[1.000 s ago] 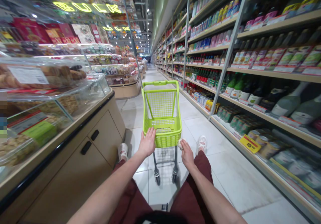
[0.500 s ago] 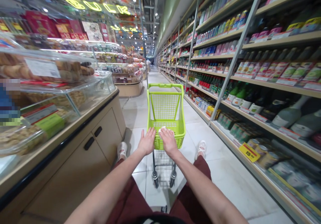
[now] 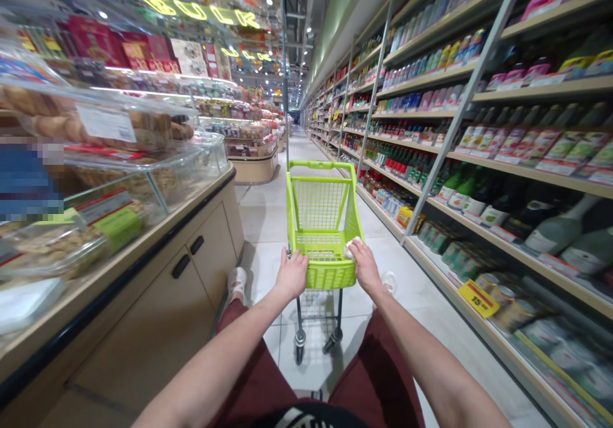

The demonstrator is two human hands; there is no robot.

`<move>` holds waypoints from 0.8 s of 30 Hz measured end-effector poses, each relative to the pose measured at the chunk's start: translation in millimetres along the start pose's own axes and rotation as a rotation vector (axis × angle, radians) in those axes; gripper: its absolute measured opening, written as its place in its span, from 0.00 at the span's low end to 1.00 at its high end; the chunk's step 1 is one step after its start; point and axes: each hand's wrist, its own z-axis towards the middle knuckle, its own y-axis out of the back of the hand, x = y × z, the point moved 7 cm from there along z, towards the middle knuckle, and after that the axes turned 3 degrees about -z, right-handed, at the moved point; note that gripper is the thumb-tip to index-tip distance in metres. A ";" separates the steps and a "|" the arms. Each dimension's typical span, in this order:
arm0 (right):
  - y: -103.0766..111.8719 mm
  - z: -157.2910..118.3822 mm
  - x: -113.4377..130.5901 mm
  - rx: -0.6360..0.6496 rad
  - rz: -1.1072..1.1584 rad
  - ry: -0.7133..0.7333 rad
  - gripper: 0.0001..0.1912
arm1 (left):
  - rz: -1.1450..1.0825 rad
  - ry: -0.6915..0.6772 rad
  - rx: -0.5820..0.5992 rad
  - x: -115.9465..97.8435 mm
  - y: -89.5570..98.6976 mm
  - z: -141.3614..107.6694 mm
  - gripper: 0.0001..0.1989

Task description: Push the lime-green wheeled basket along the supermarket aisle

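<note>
Supermarket aisle, tiled floor. Right side: tall shelving with bottles, cans and jars, brands too blurred to read. Left side: glass-topped food counter with pastries in clear cases; its two dark door handles show. Overhead, yellow neon sign reads "BULK"; a second, smaller neon sign is unreadable. One yellow price tag on the right shelf edge reads "15", small print illegible.

Lime-green shopping cart sits directly ahead, between the person's legs, with a wire-mesh back, dark legs and two visible casters.

Left hand: fingers slightly spread, curled over the basket's left rim. Right hand: fingers together over a crumpled white item on the right rim; pinch or not, cannot tell.
</note>
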 end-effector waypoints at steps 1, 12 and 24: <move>0.1 0.2 -3.8 0.006 -0.001 0.001 0.19 | -0.002 -0.004 -0.008 -4.7 1.1 -1.4 0.22; 10.5 8.1 -44.6 -0.036 0.021 -0.085 0.21 | -0.005 -0.159 0.029 -22.4 3.6 -7.9 0.32; 3.1 -7.2 96.6 -0.001 0.281 0.017 0.24 | 0.094 -0.064 -0.028 -24.1 -6.7 4.6 0.28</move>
